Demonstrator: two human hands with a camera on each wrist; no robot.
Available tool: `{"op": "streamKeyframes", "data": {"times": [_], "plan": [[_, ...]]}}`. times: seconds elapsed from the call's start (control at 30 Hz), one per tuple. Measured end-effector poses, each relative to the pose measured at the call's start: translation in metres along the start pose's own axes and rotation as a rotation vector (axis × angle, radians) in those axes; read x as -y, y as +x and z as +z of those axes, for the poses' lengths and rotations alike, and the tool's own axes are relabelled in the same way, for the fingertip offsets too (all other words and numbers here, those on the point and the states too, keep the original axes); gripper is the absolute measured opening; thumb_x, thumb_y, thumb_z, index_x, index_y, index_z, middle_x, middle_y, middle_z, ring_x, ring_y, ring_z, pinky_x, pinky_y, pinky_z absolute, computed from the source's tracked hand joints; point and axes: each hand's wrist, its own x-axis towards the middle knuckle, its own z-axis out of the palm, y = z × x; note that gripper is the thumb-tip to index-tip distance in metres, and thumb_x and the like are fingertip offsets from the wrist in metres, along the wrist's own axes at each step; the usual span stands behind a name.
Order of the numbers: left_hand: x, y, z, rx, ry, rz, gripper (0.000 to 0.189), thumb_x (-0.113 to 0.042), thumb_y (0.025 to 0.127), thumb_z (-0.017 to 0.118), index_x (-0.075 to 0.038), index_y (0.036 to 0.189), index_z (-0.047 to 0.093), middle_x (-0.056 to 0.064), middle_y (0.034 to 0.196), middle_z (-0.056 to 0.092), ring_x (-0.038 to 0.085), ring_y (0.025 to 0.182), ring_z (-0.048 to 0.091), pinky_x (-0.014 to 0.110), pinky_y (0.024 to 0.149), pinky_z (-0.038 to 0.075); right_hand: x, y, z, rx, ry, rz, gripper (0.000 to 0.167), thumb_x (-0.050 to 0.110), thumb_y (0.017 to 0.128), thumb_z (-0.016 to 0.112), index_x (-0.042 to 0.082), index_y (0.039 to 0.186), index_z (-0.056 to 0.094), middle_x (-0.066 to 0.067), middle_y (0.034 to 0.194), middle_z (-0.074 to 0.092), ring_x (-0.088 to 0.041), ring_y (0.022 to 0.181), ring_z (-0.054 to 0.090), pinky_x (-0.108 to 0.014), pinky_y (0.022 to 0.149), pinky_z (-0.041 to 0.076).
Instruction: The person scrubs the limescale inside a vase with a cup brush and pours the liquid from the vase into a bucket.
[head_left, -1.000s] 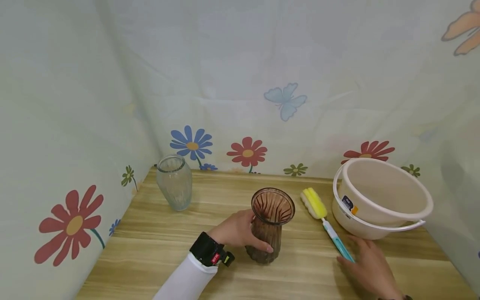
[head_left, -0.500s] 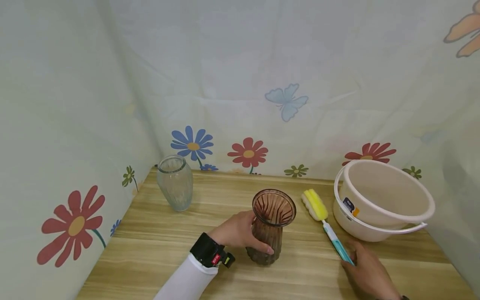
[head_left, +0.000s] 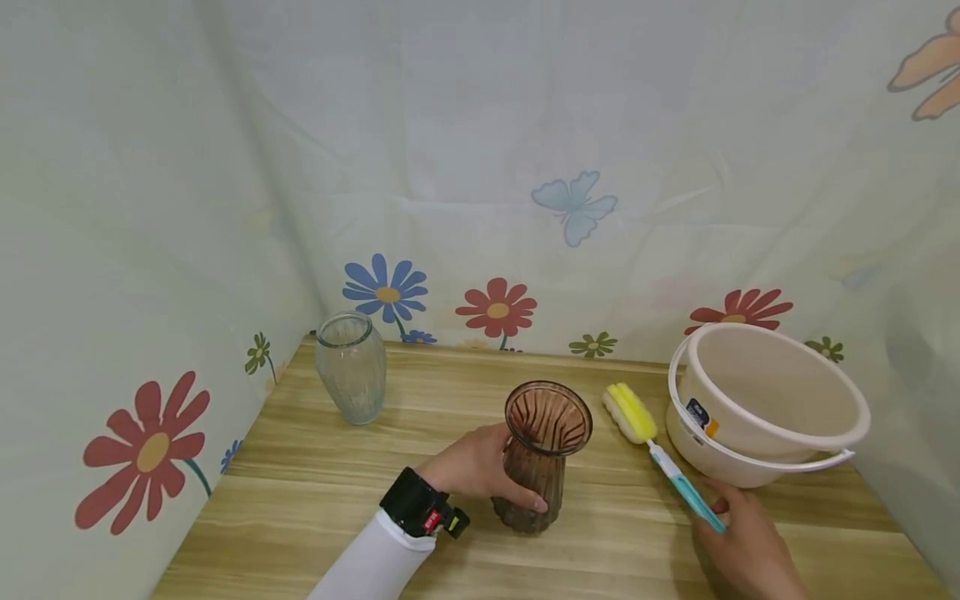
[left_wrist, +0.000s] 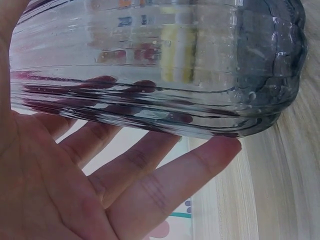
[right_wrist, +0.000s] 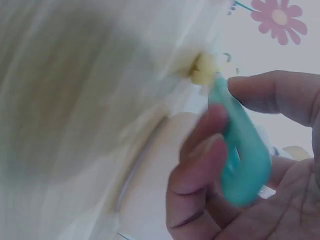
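A brown ribbed glass vase (head_left: 538, 475) with a flared rim stands upright on the wooden table. My left hand (head_left: 476, 467) grips its body from the left, thumb across the front. In the left wrist view the fingers (left_wrist: 165, 185) lie along the side of the vase (left_wrist: 210, 55), near its base. At the right, my right hand (head_left: 750, 542) holds the teal handle end of a sponge bottle brush (head_left: 678, 483), whose yellow and white sponge head (head_left: 632, 414) points away from me. The right wrist view shows thumb and curled fingers around the handle (right_wrist: 247, 155).
Just beyond my right hand stands a cream bucket (head_left: 723, 433), its white carrying handle lowered to the near side. A clear bluish glass vase (head_left: 352, 375) stands at the back left. Floral cloth (head_left: 420, 200) encloses the table (head_left: 442, 383) at the back and sides.
My right hand has gone from beside the brush handle to holding it, and the handle end has shifted slightly right and toward me. The left hand and brown vase stay put.
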Motion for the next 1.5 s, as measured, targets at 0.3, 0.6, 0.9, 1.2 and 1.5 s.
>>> {"op": "streamKeyframes", "data": {"times": [0.3, 0.6, 0.9, 1.2, 1.5], "plan": [[0.003, 0.001, 0.0, 0.012, -0.001, 0.009, 0.086, -0.056, 0.076, 0.089, -0.043, 0.147, 0.043, -0.016, 0.139, 0.06, 0.008, 0.128, 0.058, 0.037, 0.107, 0.05, 0.013, -0.013, -0.007, -0.337, 0.187, -0.064, 0.043, -0.002, 0.085, 0.079, 0.007, 0.126, 0.07, -0.003, 0.113, 0.061, 0.014, 0.085, 0.045, -0.012, 0.067, 0.039], [0.003, 0.001, 0.0, 0.011, 0.003, 0.01, 0.086, -0.056, 0.075, 0.089, -0.042, 0.146, 0.044, -0.016, 0.139, 0.06, 0.009, 0.129, 0.058, 0.037, 0.108, 0.05, 0.039, 0.001, -0.004, -0.542, 0.481, -0.082, 0.028, -0.009, 0.087, 0.076, 0.0, 0.114, 0.076, 0.021, 0.112, 0.064, 0.014, 0.097, 0.062, -0.001, 0.08, 0.049], [0.003, 0.002, 0.002, 0.024, 0.016, 0.022, 0.083, -0.057, 0.076, 0.088, -0.044, 0.146, 0.044, -0.016, 0.138, 0.06, 0.007, 0.127, 0.058, 0.035, 0.106, 0.051, 0.05, 0.013, -0.022, -0.748, 0.547, -0.219, 0.015, -0.012, 0.094, 0.066, -0.013, 0.109, 0.071, 0.029, 0.093, 0.069, 0.012, 0.079, 0.067, -0.005, 0.073, 0.051], [0.003, 0.003, 0.002, 0.019, 0.023, 0.023, 0.085, -0.058, 0.075, 0.089, -0.043, 0.146, 0.045, -0.017, 0.138, 0.061, 0.007, 0.126, 0.059, 0.035, 0.106, 0.051, 0.077, 0.011, -0.063, -0.84, 0.909, -0.542, 0.02, -0.013, 0.101, 0.051, -0.031, 0.103, 0.058, -0.006, 0.098, 0.079, -0.009, 0.082, 0.071, -0.014, 0.079, 0.054], [0.005, 0.004, 0.002, 0.025, 0.011, 0.042, 0.084, -0.056, 0.075, 0.089, -0.043, 0.146, 0.045, -0.017, 0.137, 0.061, 0.006, 0.124, 0.059, 0.033, 0.105, 0.051, 0.122, -0.002, -0.102, -0.76, 1.508, -0.817, 0.038, 0.004, 0.105, 0.051, -0.031, 0.092, 0.049, -0.035, 0.087, 0.072, -0.039, 0.083, 0.075, -0.038, 0.09, 0.059]]}}
